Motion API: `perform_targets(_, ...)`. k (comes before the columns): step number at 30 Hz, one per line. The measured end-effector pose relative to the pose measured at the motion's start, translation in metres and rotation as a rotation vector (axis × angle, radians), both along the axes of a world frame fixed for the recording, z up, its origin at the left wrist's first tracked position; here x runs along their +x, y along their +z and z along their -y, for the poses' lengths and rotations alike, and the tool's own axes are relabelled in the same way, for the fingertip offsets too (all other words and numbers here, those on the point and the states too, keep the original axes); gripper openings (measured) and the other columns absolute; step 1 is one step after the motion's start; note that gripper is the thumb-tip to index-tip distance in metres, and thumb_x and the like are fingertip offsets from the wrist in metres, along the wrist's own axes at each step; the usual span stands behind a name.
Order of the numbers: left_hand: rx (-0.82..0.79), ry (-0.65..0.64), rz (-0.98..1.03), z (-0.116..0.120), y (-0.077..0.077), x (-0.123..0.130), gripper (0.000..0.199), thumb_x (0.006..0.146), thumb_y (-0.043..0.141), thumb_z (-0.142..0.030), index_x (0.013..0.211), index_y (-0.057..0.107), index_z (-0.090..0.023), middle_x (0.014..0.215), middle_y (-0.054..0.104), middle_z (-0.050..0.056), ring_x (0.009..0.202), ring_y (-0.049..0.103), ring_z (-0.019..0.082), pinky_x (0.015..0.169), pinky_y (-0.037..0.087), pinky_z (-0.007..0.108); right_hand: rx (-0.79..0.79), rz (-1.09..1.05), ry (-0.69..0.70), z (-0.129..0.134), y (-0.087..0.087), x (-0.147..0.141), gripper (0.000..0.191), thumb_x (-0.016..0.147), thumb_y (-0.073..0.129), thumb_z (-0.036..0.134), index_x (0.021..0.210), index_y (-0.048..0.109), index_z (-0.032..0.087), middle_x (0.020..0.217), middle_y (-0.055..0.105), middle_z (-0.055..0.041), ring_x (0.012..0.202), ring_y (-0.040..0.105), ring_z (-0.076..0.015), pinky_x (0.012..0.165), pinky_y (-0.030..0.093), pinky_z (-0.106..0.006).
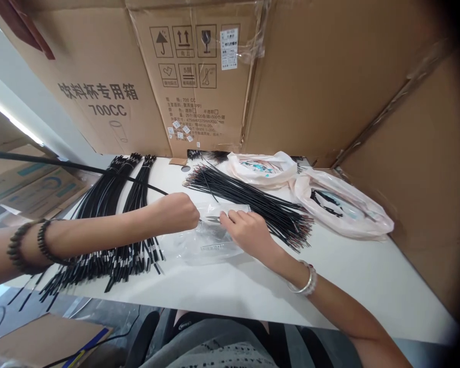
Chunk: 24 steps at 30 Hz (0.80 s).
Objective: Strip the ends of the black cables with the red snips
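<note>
My left hand (181, 211) is closed in a fist, back of the hand up. A long black cable (111, 173) runs in from the left edge to it, and a short dark tip shows on the fist's other side. Just right of it, my right hand (247, 232) is closed around small pliers (213, 219). Their pointed metal jaws stick out toward my left fist; the handles are hidden in my palm. Beneath both hands lies a clear plastic bag (191, 250) with something dark inside that I cannot make out.
Bundles of black cables (99, 214) lie at the left of the white table (352, 276). A loose pile of black wires (253, 199) with coppery ends is behind my right hand. Two pale plastic bags (352, 204) sit farther right. Large cardboard boxes (310, 76) wall off the back.
</note>
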<state>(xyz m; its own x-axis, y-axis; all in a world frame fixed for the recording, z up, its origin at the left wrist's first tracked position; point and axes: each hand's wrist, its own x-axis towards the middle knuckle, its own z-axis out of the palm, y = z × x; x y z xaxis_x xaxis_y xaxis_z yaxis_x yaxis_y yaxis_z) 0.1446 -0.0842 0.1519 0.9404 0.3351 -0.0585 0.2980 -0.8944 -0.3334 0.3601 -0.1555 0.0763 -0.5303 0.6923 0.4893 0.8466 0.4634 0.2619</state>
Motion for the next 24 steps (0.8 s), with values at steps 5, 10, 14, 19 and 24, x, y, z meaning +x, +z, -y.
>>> perform_targets(5,0.05,-0.008,-0.112,-0.003,0.002,0.008,0.029,0.074,0.051,0.007,0.056,0.054,-0.016,0.046,0.055,0.003,0.045,0.052,0.014,0.05,0.027,0.028,-0.13,0.052,-0.012,-0.005,-0.003,-0.011,0.027,0.093,0.046,0.005,0.115,0.059,0.015,0.077,0.066,-0.0033,0.066,0.06,-0.0144,0.055,0.03,-0.029)
perform_targets(10,0.071,-0.034,-0.229,-0.01,0.001,0.013,0.029,0.069,0.051,0.01,0.056,0.057,-0.016,0.049,0.06,0.004,0.045,0.054,0.016,0.044,0.02,0.028,-0.134,0.07,0.008,-0.007,-0.007,-0.018,0.028,0.096,0.04,0.003,0.111,0.06,0.016,0.073,0.066,-0.0023,0.065,0.061,-0.0133,0.054,0.032,-0.029)
perform_targets(14,-0.005,-0.014,-0.091,-0.02,-0.008,0.01,0.031,0.074,0.051,0.007,0.053,0.053,-0.016,0.045,0.054,0.002,0.044,0.051,0.014,0.049,0.026,0.028,-0.14,0.101,0.05,-0.011,-0.01,-0.016,0.028,0.097,0.039,0.003,0.109,0.06,0.017,0.075,0.066,-0.0024,0.065,0.06,-0.0119,0.054,0.031,-0.028)
perform_targets(19,-0.027,0.0,-0.087,-0.022,-0.011,0.011,0.031,0.076,0.051,0.005,0.053,0.053,-0.016,0.045,0.054,0.001,0.045,0.05,0.012,0.051,0.028,0.028,-0.141,0.145,0.128,-0.018,-0.011,-0.014,0.026,0.096,0.042,0.003,0.108,0.061,0.017,0.071,0.064,-0.0011,0.061,0.058,-0.0109,0.054,0.028,-0.028)
perform_targets(24,0.036,-0.033,-0.273,-0.017,-0.005,0.015,0.028,0.071,0.053,0.007,0.055,0.059,-0.016,0.051,0.061,0.004,0.046,0.053,0.015,0.046,0.023,0.029,-0.14,0.164,0.149,-0.025,-0.012,-0.01,0.028,0.095,0.04,0.002,0.102,0.063,0.016,0.069,0.064,-0.002,0.059,0.057,-0.0113,0.053,0.026,-0.029)
